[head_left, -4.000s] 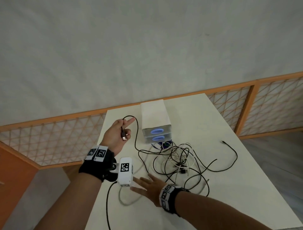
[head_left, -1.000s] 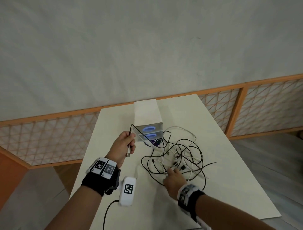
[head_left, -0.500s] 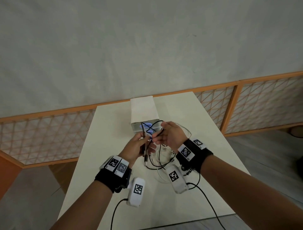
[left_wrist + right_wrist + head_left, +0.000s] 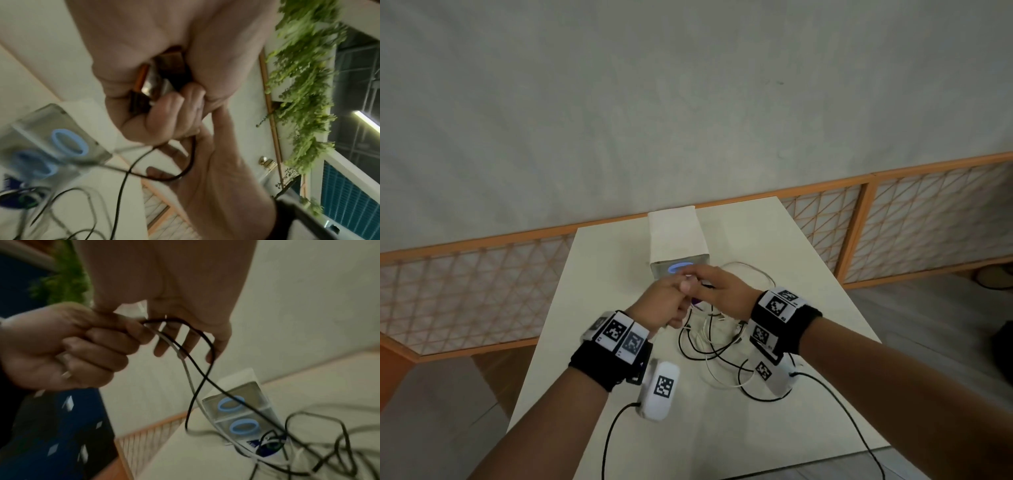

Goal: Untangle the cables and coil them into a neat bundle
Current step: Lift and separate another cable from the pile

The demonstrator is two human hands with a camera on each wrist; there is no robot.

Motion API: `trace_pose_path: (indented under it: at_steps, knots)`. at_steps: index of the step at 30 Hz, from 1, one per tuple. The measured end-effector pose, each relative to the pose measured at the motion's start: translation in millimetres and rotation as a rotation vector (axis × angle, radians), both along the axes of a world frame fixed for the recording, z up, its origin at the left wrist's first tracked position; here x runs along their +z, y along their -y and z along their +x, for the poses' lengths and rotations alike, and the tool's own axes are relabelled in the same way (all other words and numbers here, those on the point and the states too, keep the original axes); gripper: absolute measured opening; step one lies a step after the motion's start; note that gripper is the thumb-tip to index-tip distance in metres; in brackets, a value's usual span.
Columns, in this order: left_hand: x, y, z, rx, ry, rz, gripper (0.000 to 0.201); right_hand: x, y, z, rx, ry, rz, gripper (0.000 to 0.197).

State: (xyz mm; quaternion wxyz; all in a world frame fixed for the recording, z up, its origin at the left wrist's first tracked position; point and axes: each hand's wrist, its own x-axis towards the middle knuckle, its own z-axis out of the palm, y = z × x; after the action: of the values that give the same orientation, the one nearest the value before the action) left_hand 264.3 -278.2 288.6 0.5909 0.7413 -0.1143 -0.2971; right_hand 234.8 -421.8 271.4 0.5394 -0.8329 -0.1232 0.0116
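Note:
Both hands meet in the air in front of a small drawer box. My left hand (image 4: 664,305) is a fist that grips a metal USB plug (image 4: 154,81) together with a black cable (image 4: 197,369) and a pale cable (image 4: 186,365). My right hand (image 4: 722,291) touches the left fingertips and pinches the black cable there. Its other fingers (image 4: 185,342) point down, and a loop of that cable hangs across them. Both strands drop to the tangle of black and white cables (image 4: 715,349) on the white table (image 4: 808,274).
The white drawer box (image 4: 674,236) with blue ring handles stands just behind the hands, with a dark blue round item at its foot. An orange lattice railing (image 4: 465,291) runs along the table's far and left sides. Wrist camera leads trail near the front edge.
The right hand left the tangle on the table and rose to join the left hand. Both hands now hold the cable close together, nearer the drawer box.

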Motion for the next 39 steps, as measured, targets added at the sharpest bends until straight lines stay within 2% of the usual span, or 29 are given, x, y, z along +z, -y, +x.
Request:
trace_pose_path:
  at_steps: [2,4,8,9,11,13,14,17,19,21,24,25,27,29,30,31,32,33,35,37,38,39]
  knots:
    - [12,-3,5,0.021,0.037,-0.083,0.023,-9,3,3,-0.092,-0.087,0.104,0.021]
    - [29,-10,14,0.091,0.083,-0.226,0.028,-37,11,5,-0.164,-0.18,-0.015,0.008]
    - [75,-31,33,0.22,0.077,-0.557,0.031,-118,36,-7,-0.164,-0.447,-0.541,0.022]
    - [81,-35,35,0.234,0.099,-0.582,0.032,-129,41,-9,-0.162,-0.47,-0.615,0.026]
    - [82,-42,38,0.237,0.139,-0.559,0.031,-132,47,-2,-0.264,-0.491,-0.636,0.034]
    - [75,-47,39,0.219,0.154,-0.491,0.031,-109,52,15,-0.445,-0.472,-0.489,0.039]
    - [70,-49,41,0.214,0.153,-0.448,0.031,-90,55,25,-0.537,-0.434,-0.311,0.041]
    - [52,-55,47,0.246,0.143,-0.323,0.031,-21,69,53,-0.724,-0.224,0.414,0.043]
    - [39,-57,46,0.268,0.131,-0.263,0.031,36,75,61,-0.697,-0.075,0.792,0.041]
    - [31,-55,42,0.279,0.118,-0.258,0.033,94,73,58,-0.543,0.019,0.969,0.04]
    - [31,-45,35,0.256,0.145,-0.288,0.037,131,60,50,-0.354,0.029,0.797,0.034]
    - [31,-39,32,0.23,0.167,-0.28,0.035,127,54,48,-0.323,-0.004,0.727,0.034]
    - [28,-25,27,0.145,0.185,-0.226,0.025,112,35,46,-0.247,-0.109,0.709,0.033]
    - [19,-8,19,0.026,0.164,-0.128,0.045,103,15,44,-0.172,-0.176,0.734,0.034]
    - [14,1,13,-0.028,0.153,-0.093,0.047,101,7,43,-0.152,-0.171,0.736,0.036]
    - [11,8,8,-0.053,0.141,-0.081,0.041,101,1,43,-0.135,-0.144,0.733,0.038]
    - [10,15,4,-0.053,0.115,-0.103,0.027,102,-3,42,-0.123,-0.11,0.726,0.04]
    - [10,20,1,-0.043,0.065,-0.147,0.011,104,-5,41,-0.121,-0.077,0.727,0.04]
    - [13,26,3,-0.006,-0.012,-0.23,0.025,108,-3,37,-0.171,-0.012,0.765,0.033]
    - [18,27,13,0.072,-0.017,-0.244,0.033,108,9,34,-0.305,0.075,0.77,0.015]
    - [22,26,19,0.103,0.001,-0.235,0.034,105,18,33,-0.383,0.117,0.743,0.013]
    - [25,23,26,0.122,0.019,-0.229,0.034,100,30,31,-0.456,0.137,0.682,0.021]
